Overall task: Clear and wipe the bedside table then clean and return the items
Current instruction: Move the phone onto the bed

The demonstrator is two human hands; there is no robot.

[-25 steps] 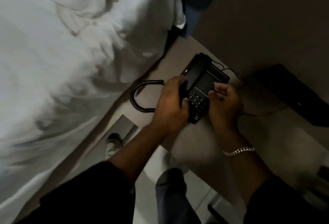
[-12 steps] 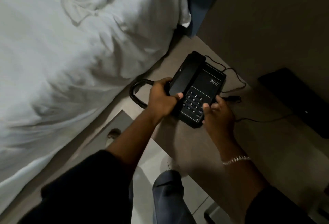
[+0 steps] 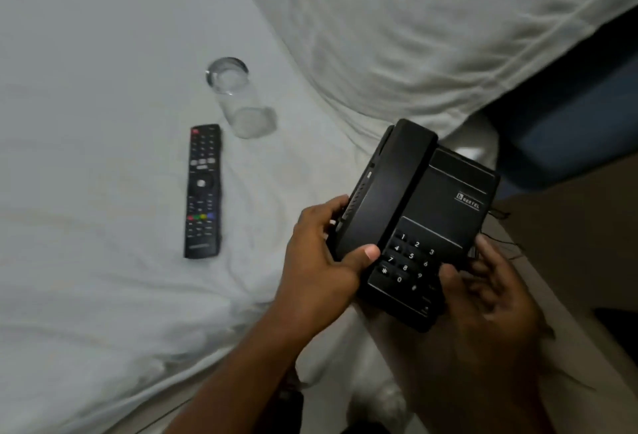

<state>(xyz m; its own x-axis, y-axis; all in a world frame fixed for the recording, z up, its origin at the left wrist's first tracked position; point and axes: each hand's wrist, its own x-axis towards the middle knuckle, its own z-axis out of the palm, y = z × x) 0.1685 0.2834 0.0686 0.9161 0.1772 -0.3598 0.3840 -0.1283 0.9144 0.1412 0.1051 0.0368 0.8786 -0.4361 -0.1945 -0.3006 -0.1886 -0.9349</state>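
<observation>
A black desk telephone [image 3: 435, 205] with its handset on the cradle hangs in the air over the edge of the bed. My left hand [image 3: 324, 261] grips its left side, thumb across the handset's lower end. My right hand [image 3: 493, 292] holds the phone's lower right corner, fingers partly blurred. A black TV remote [image 3: 203, 192] lies face up on the white sheet to the left. Just above the remote a clear drinking glass [image 3: 238, 98] lies on its side on the sheet. The bedside table [image 3: 580, 243] shows as a brown surface at the right edge.
A white pillow or duvet [image 3: 431, 26] fills the upper right of the bed. A thin black cord [image 3: 500, 243] trails from the phone toward the table. A dark blue headboard [image 3: 569, 129] sits behind the table. My dark-trousered legs are at the bottom.
The phone has been lifted off the bedside table and carried left toward the bed. My view has swung left, so the remote and the glass on the sheet have come into sight.
</observation>
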